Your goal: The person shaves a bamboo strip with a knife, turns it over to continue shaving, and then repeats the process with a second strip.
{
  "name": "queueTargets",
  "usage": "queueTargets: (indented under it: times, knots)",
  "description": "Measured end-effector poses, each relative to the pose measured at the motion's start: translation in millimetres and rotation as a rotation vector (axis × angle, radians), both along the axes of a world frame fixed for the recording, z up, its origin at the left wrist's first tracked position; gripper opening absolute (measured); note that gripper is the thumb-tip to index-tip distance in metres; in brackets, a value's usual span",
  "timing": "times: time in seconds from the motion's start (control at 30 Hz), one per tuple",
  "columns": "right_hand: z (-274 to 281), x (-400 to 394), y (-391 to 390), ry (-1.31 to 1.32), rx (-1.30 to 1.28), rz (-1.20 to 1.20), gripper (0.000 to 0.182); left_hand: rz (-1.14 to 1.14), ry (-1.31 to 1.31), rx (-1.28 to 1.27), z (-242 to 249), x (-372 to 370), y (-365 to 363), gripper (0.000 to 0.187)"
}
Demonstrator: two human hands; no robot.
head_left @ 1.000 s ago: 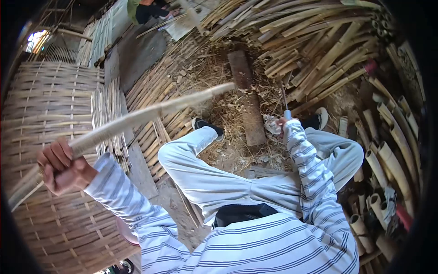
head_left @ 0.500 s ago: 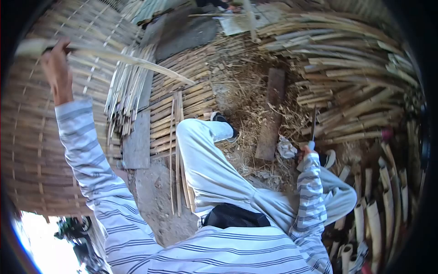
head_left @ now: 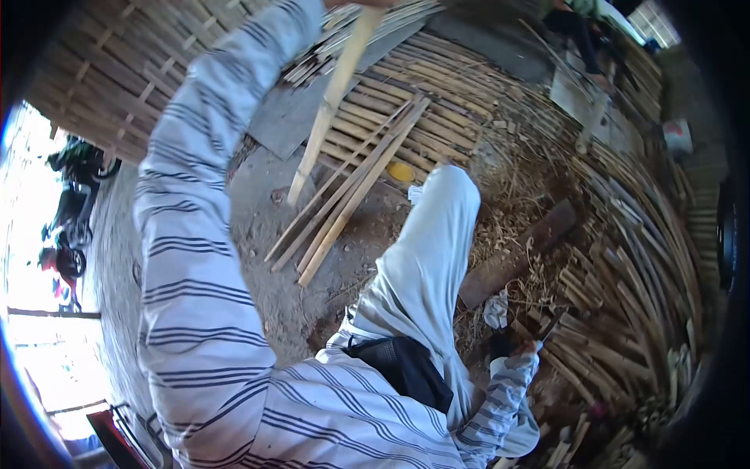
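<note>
My left hand (head_left: 351,3) is raised at the top edge and partly cut off by it. It is closed on a long pale bamboo strip (head_left: 332,98), whose lower end slants down to the left over the floor. Low beside my folded leg, my right hand (head_left: 530,348) is closed round a knife (head_left: 553,325), its blade pointing up and away. Several split bamboo strips (head_left: 359,191) lie below the left hand, partly on a platform of bamboo slats (head_left: 441,74). A crumpled white scrap (head_left: 495,310) lies near the knife.
A dark wooden plank (head_left: 519,254) rests among shavings. Bamboo poles (head_left: 625,250) are piled along the right. Another person (head_left: 578,35) is at the far upper right. A woven bamboo wall (head_left: 101,74) stands at left, with motorcycles (head_left: 74,211) outside.
My view has turned to the left. My left hand has swung the bamboo strip from pointing right to slanting down and left. The knife stays in my right hand.
</note>
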State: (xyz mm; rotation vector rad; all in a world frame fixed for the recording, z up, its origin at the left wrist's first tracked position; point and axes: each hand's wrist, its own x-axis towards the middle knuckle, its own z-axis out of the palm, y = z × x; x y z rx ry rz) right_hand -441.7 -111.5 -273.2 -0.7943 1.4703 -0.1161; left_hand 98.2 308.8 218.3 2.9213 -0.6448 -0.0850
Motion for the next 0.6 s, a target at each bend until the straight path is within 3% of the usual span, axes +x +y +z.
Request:
queueTargets:
  times: [0.07, 0.13, 0.2, 0.27, 0.33, 0.4, 0.47, 0.6]
  knots:
    - [3.6, 1.2, 5.1, 0.057, -0.016, 0.023, 0.018, -0.022, 0.026, -0.064, -60.0, 22.5, 8.4, 0.069]
    - [8.4, 7.5, 10.0, 0.098, -0.036, 0.048, 0.018, -0.089, -0.153, -0.147, -190.0, 103.4, 22.7, 0.069]
    - [16.0, 18.3, 14.2, 0.132, -0.054, 0.077, 0.018, -0.001, 0.217, -0.116, -203.0, 75.8, 30.9, 0.091]
    - [18.9, 25.7, 17.1, 0.159, -0.078, 0.097, 0.018, -0.036, -0.021, -0.166, -337.0, 131.4, 54.0, 0.087]
    - [21.7, 37.3, 19.2, 0.179, -0.103, 0.124, 0.018, 0.142, 0.191, -0.292, -336.1, 114.4, 50.2, 0.082]
    - [24.9, 50.0, 24.8, 0.203, -0.124, 0.146, 0.019, 0.269, -0.041, -0.26, -457.6, 167.6, 72.7, 0.08]
    - [25.6, 61.2, 28.5, 0.227, -0.154, 0.178, 0.019, 0.275, 0.002, -0.302, -439.5, 146.1, 73.1, 0.073]
    - [28.6, 76.0, 37.2, 0.302, -0.172, 0.221, 0.019, 0.351, 0.018, -0.301, -497.5, 174.3, 77.4, 0.056]
